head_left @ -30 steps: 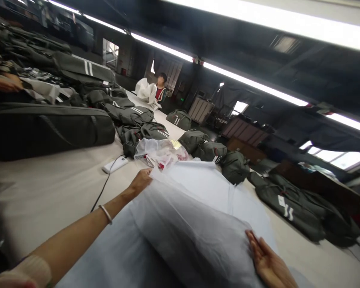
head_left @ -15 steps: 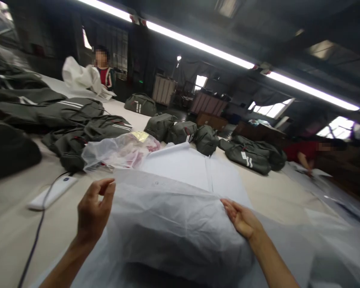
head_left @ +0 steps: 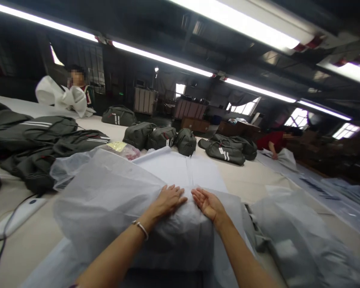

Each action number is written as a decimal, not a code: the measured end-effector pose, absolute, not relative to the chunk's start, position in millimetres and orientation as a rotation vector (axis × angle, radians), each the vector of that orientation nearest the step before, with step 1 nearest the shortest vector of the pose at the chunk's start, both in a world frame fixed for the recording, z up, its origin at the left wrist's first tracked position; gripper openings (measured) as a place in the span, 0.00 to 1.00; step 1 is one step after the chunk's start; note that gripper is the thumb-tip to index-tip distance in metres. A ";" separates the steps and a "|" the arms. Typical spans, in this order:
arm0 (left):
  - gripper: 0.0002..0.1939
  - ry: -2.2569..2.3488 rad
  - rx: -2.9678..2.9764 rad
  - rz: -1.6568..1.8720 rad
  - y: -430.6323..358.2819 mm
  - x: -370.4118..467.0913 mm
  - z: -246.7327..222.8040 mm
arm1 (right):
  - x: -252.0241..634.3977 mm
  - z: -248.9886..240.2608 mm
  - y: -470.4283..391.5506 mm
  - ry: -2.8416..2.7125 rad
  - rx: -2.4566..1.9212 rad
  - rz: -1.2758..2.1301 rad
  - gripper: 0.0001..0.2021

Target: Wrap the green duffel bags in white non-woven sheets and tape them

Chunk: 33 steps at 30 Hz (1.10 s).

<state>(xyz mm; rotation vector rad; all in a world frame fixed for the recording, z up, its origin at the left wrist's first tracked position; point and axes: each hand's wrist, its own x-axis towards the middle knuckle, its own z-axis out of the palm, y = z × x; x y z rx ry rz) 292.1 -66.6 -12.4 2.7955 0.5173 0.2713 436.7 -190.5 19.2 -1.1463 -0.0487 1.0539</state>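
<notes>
A large translucent whitish plastic bag (head_left: 108, 200), with a dark bulky shape showing through it, lies in front of me. My left hand (head_left: 170, 201) rests on top of the bag with its fingers spread. Close beside it, my right hand (head_left: 207, 203) is turned partly palm up, fingers extended along the bag's upper side. Neither hand grips anything that I can see. Beyond them lies a stack of smooth white sheets (head_left: 180, 166). The bag's left part stands up loosely and hides some of the table.
Several dark grey-green bags (head_left: 162, 137) stand along the table (head_left: 243, 178), with more piled at the left. A white power strip (head_left: 19, 214) with a cable lies left. Plastic-wrapped goods (head_left: 306, 236) sit right. Two people (head_left: 88, 96) work across the table.
My left hand has moved from the bag's left edge onto its top, near my right hand. The plastic's left part has billowed up. The view has turned right.
</notes>
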 end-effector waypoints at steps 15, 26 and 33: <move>0.20 0.767 2.836 0.168 -81.4 296.5 -2.1 | 433.6 -86.1 -409.8 -0.241 -1.687 0.436 0.33; 0.23 0.813 2.820 0.186 -99.9 281.6 -0.1 | 516.7 -57.8 -399.2 -0.285 -1.765 0.132 0.28; 0.23 0.790 2.797 0.210 -101.2 280.2 -0.1 | 555.3 -89.1 -362.1 -0.317 -1.976 0.076 0.33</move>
